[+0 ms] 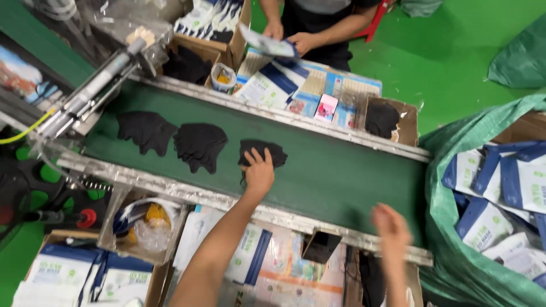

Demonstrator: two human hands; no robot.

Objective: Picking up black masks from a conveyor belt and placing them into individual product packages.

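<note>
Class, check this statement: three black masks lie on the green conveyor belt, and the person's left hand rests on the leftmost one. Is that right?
Not quite. The head view shows three black masks on the green conveyor belt, but the left hand rests on the rightmost mask, not the leftmost mask. The right hand touches none.

Left hand point(259, 170) extended forward, arm outstretched, fingers spread, palm down. Right hand point(392, 227) raised nearer the body, motion-blurred, fingers loosely open.

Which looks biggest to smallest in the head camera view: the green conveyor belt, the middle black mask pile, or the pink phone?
1. Green conveyor belt, by far the largest.
2. Middle black mask pile.
3. Pink phone, though it lies farther from the camera, which shrinks it somewhat.
</note>
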